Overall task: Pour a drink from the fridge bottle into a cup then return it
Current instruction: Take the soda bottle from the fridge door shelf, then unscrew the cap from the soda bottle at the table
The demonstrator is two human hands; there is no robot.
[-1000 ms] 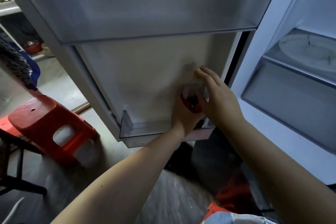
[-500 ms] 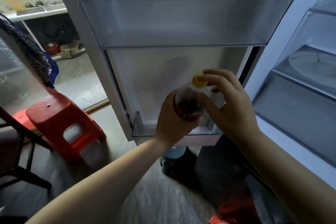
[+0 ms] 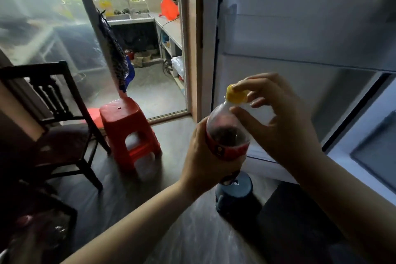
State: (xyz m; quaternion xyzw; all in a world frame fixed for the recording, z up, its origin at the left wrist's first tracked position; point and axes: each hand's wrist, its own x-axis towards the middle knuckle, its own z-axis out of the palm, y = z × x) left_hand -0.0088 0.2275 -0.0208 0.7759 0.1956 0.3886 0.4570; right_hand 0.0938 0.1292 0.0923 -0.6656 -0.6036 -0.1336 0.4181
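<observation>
Bottle (image 3: 227,133): left hand (image 3: 203,156) grips body; right hand (image 3: 276,122) pinches yellow cap (image 3: 235,96). Hold upright, twist steadily.

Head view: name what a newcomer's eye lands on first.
The bottle with dark drink and a red label sits mid-frame, gripped by the left hand while the right hand pinches its yellow cap. Left of it on the floor stands a bright red stool, and the open fridge door fills the upper right.
</observation>
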